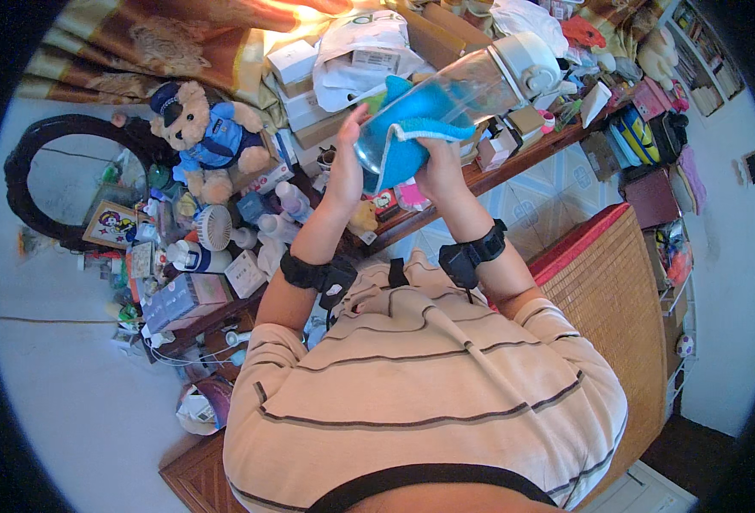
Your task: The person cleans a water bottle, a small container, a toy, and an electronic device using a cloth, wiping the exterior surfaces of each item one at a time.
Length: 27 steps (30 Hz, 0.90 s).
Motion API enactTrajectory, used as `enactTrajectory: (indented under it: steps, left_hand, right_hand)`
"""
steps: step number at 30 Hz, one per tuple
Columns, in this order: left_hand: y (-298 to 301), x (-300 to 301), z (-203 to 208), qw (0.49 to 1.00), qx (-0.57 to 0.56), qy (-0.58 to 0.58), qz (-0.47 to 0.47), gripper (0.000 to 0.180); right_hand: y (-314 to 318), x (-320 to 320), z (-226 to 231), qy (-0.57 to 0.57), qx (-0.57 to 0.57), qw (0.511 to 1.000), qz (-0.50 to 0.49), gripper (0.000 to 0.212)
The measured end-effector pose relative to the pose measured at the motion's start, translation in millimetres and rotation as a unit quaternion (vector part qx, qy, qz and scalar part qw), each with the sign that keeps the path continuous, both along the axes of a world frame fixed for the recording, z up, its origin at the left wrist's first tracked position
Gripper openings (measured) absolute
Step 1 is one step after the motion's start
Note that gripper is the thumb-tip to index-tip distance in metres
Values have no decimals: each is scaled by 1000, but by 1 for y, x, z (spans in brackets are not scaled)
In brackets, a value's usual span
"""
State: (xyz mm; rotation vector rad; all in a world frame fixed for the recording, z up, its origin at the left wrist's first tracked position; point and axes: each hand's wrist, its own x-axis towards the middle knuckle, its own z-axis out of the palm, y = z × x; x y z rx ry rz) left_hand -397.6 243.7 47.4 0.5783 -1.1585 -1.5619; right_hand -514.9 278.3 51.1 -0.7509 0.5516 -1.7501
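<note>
A large clear water bottle (482,84) with a white lid is held up in front of me, tilted so the lid points to the upper right. My left hand (343,167) supports its lower end, palm against the side of the base and fingers partly behind it. A blue cloth (405,156) with a pale edge is wrapped over the lower part of the bottle. My right hand (442,171) is closed on this cloth, pressing it to the bottle from the near side; its fingertips are hidden under the cloth. Both wrists wear black straps.
A crowded table runs behind the bottle, bearing a teddy bear (215,137), a white plastic bag (362,53), boxes and a small fan (213,227). A round dark-framed mirror (20,175) is at left. On the right stands a bed with a woven mat (617,312).
</note>
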Motion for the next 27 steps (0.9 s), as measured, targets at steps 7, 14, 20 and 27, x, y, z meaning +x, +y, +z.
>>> enactTrajectory:
  steps: [7, 14, 20, 27]
  left_hand:
    - [18, 14, 22, 796, -423, -390, 185, 58]
    - [21, 8, 4, 808, -416, -367, 197, 78]
    - [17, 12, -3, 894, -344, -250, 144, 66]
    - [29, 17, -3, 949, -210, -234, 37, 60]
  right_hand:
    - [3, 5, 22, -34, 40, 996, -68, 24]
    - [7, 9, 31, -9, 61, 995, -79, 22]
    - [16, 6, 26, -10, 19, 998, -64, 25]
    - [20, -7, 26, -18, -18, 999, -26, 33]
